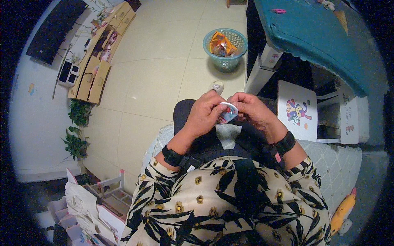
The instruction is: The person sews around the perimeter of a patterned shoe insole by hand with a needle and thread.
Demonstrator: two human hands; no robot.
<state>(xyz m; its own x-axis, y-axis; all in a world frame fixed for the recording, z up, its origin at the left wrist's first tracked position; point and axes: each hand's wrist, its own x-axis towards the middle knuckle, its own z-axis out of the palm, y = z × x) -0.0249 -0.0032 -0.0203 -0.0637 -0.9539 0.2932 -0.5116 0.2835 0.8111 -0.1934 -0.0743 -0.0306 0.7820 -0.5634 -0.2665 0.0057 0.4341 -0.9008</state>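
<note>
Over my lap, both hands pinch a small curled piece of paper or thin card [230, 112], white at the edge with blue and red print. My left hand [206, 110] is closed on its left side, thumb lying on top. At the upper right edge, my right hand [252, 107] grips it with bent fingers; some fingertips are hidden behind it. What exactly the piece is I cannot make out. Below it, a pale patch [228, 136] shows between my dark-trousered legs.
A teal perforated basket [225, 62] holding an orange wrapper [222, 43] stands on the tiled floor ahead. To the right are a table with a teal cover [312, 37] and a small white chair [296, 110]. A wooden cabinet [98, 78] lines the left wall, plants [75, 141] beside it.
</note>
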